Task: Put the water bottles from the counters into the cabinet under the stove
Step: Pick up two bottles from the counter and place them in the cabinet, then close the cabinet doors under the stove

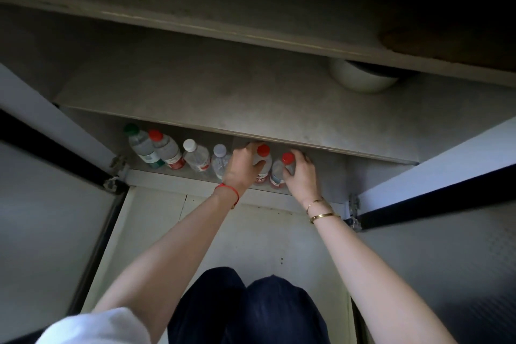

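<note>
Grey open cabinet (363, 176), doors swung wide, matte speckled shelf (251, 109) above. Six clear plastic water bottles stand in a row on the bottom. Left hand (242, 169) wraps one red-capped bottle (263, 160); right hand (300, 173) wraps the neighbouring red-capped bottle (284, 166). Four others (178, 152) stand left, untouched: green, red, white, pale caps.

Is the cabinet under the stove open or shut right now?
Open: both doors are swung outward, showing the bottles standing on the bottom shelf.
</note>
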The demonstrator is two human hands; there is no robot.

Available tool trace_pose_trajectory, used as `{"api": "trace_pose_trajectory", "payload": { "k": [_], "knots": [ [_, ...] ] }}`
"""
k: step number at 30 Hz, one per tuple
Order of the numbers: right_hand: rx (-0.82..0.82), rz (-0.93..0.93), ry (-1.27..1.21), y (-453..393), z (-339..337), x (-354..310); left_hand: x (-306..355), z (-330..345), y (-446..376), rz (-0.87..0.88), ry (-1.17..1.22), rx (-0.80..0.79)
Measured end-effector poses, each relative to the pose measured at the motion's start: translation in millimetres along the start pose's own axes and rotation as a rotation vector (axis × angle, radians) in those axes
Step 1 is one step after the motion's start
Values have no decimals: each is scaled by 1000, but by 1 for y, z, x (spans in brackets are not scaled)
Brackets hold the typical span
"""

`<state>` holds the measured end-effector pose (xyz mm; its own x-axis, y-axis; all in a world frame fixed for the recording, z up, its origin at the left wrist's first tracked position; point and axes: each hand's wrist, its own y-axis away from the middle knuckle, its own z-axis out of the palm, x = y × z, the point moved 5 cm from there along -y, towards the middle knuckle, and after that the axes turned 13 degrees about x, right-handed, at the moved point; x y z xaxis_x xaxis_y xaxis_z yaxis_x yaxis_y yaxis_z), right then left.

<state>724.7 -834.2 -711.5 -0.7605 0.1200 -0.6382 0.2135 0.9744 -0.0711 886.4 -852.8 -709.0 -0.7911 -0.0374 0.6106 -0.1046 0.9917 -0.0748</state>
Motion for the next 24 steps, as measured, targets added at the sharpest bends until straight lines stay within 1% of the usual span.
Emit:
{"api": "trace_pose_trajectory", "payload": {
  "k": [3, 7, 11, 14, 17, 24],
  "knots": [
    [-38, 12, 27, 14, -19, -15, 6, -32, 16, -24, 39, 19],
    [-77, -49, 12, 33, -44, -40, 12, -77, 45, -34, 25, 79],
    [-43, -202, 5, 49, -55, -68, 8, -111, 72, 0, 30, 188],
    [12, -326, -4, 65, -53, -83, -4, -126, 94, 28, 30, 299],
    [61, -403, -10, 87, -48, -94, -16, -141, 126, 87, 51, 425],
    [160, -576, -88, 156, -57, -134, -42, -192, 210, 166, 65, 617]
  ]
}}
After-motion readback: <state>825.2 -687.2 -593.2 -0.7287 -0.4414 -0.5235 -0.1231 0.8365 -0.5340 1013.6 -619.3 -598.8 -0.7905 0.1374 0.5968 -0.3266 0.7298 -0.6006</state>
